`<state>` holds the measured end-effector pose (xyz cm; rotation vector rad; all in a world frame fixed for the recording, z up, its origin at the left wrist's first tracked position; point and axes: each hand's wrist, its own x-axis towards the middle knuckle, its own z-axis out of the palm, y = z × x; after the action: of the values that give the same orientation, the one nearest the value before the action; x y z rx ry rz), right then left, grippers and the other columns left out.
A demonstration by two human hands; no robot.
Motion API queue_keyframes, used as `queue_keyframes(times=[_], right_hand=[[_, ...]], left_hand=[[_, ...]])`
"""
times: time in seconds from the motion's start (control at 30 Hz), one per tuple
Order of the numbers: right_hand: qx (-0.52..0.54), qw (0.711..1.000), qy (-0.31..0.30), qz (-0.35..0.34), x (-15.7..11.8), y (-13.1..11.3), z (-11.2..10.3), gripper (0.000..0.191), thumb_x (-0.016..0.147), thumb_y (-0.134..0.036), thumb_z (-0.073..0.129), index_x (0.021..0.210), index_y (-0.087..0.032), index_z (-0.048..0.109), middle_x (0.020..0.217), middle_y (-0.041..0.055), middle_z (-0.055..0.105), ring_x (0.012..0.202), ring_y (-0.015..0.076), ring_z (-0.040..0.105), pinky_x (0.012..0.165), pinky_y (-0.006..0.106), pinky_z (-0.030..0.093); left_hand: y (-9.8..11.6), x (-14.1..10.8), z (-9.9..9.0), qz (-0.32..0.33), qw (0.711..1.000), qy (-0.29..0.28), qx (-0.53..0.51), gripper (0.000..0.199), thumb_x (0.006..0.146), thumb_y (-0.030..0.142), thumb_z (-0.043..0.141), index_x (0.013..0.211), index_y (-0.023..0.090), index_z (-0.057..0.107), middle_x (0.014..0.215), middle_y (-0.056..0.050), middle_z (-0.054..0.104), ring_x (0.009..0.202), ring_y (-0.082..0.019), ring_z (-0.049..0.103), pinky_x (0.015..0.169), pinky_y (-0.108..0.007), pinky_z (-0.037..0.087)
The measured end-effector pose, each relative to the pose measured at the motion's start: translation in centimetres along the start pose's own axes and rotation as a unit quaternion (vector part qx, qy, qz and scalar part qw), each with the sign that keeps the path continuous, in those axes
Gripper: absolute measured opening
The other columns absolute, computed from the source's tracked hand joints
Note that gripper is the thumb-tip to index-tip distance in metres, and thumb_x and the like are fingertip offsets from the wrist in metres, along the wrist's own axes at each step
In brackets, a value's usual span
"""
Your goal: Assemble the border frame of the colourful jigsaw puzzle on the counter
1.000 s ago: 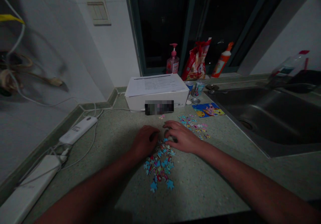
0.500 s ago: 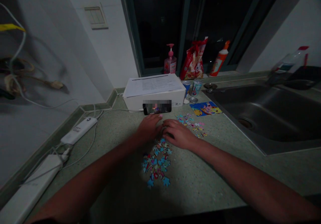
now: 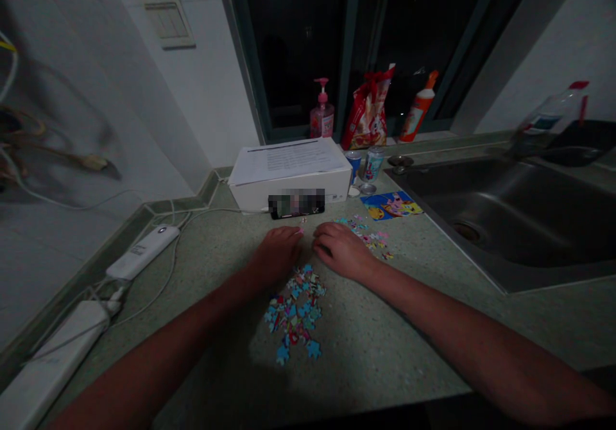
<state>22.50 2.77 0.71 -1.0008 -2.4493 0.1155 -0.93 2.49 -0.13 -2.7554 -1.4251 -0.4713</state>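
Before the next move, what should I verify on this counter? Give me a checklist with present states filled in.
1. Left hand grip: a tiny pink piece shows at the fingertips; whether it is pinched, cannot tell.
2. Right hand grip: fingers curled, undersides hidden; cannot tell.
3. Large puzzle-piece pile spread out singly: not ok, many pieces overlap.
4. Smaller puzzle-piece group fully visible: not ok, the right hand appears to cover part of it.
5. Cartoon picture card uncovered: ok, it lies flat beside the sink.
6. Smartphone screen readable: not ok, mostly pixelated.
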Motion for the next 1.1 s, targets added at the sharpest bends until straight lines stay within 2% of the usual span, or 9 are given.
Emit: queue_keyframes(times=[0.17, 0.3, 0.43, 0.7, 0.83, 0.97, 1.03, 1.1], right_hand=[[0.006, 1.000, 0.001, 0.002, 0.0, 0.1, -0.1, 0.011, 0.099, -0.018, 0.066, 0.098, -0.018, 0.077, 0.108, 0.0112, 0.074, 0.113, 0.0278, 0.066, 0.101, 0.046, 0.052], [0.012, 1.000, 0.003, -0.002, 0.0, 0.3, 0.1, 0.012, 0.099, -0.018, 0.065, 0.097, -0.019, 0.077, 0.107, 0.0107, 0.074, 0.114, 0.0279, 0.066, 0.102, 0.046, 0.052], [0.009, 1.000, 0.010, -0.005, 0.0, 0.5, 0.5, 0.012, 0.100, -0.019, 0.065, 0.097, -0.020, 0.077, 0.108, 0.0102, 0.074, 0.114, 0.0279, 0.065, 0.102, 0.046, 0.051], [0.014, 1.000, 0.015, -0.002, 0.0, 0.7, 0.5, 0.014, 0.100, -0.018, 0.063, 0.098, -0.019, 0.077, 0.109, 0.0116, 0.074, 0.114, 0.0279, 0.065, 0.102, 0.046, 0.051], [0.010, 1.000, 0.017, 0.003, 0.1, 0.8, 0.6, 0.015, 0.100, -0.018, 0.062, 0.099, -0.019, 0.076, 0.109, 0.0117, 0.074, 0.114, 0.0284, 0.065, 0.103, 0.046, 0.051], [-0.005, 0.999, 0.038, 0.021, 0.1, 0.9, 0.8, 0.016, 0.102, -0.020, 0.059, 0.100, -0.019, 0.075, 0.109, 0.0120, 0.074, 0.111, 0.0288, 0.066, 0.102, 0.047, 0.052], [-0.011, 0.999, 0.041, 0.024, 0.1, 0.9, 0.8, 0.018, 0.102, -0.019, 0.058, 0.098, -0.019, 0.075, 0.108, 0.0122, 0.074, 0.110, 0.0290, 0.066, 0.101, 0.047, 0.052], [-0.017, 0.999, 0.042, 0.028, 0.0, 0.9, 0.6, 0.019, 0.102, -0.019, 0.057, 0.097, -0.018, 0.076, 0.107, 0.0124, 0.074, 0.109, 0.0293, 0.066, 0.101, 0.047, 0.053]], left_hand=[[-0.3, -1.0, 0.2, -0.006, 0.999, 0.029, -0.044, 0.041, 0.100, 0.012, 0.050, 0.136, 0.017, 0.069, 0.135, -0.013, 0.074, 0.127, -0.028, 0.067, 0.114, -0.051, 0.051], [-1.8, -1.2, 0.9, -0.039, 0.989, 0.078, -0.116, 0.044, 0.093, 0.009, 0.055, 0.133, 0.018, 0.070, 0.132, -0.012, 0.075, 0.125, -0.028, 0.068, 0.112, -0.051, 0.054], [-2.9, -0.9, 1.1, -0.056, 0.979, 0.102, -0.165, 0.040, 0.093, 0.012, 0.059, 0.129, 0.021, 0.071, 0.128, -0.010, 0.077, 0.121, -0.026, 0.069, 0.110, -0.050, 0.056], [-3.5, -0.8, 1.0, -0.087, 0.984, 0.112, -0.110, 0.034, 0.094, 0.012, 0.058, 0.121, 0.020, 0.075, 0.118, -0.009, 0.080, 0.114, -0.027, 0.070, 0.106, -0.049, 0.056], [-2.9, -0.8, 0.6, -0.046, 0.988, 0.112, -0.095, 0.037, 0.097, 0.014, 0.054, 0.130, 0.019, 0.072, 0.128, -0.011, 0.077, 0.121, -0.029, 0.067, 0.110, -0.052, 0.052], [-1.2, -0.9, -0.1, 0.016, 0.995, 0.061, -0.073, 0.037, 0.100, 0.018, 0.054, 0.133, 0.019, 0.070, 0.137, -0.012, 0.073, 0.128, -0.029, 0.064, 0.117, -0.053, 0.046], [-0.5, -1.0, -0.3, 0.041, 0.996, 0.037, -0.076, 0.033, 0.101, 0.020, 0.055, 0.130, 0.021, 0.071, 0.133, -0.010, 0.075, 0.123, -0.028, 0.066, 0.117, -0.052, 0.046], [-0.5, -1.1, -0.4, 0.035, 0.995, 0.040, -0.080, 0.028, 0.101, 0.021, 0.056, 0.123, 0.022, 0.074, 0.124, -0.009, 0.078, 0.115, -0.027, 0.069, 0.113, -0.050, 0.048]])
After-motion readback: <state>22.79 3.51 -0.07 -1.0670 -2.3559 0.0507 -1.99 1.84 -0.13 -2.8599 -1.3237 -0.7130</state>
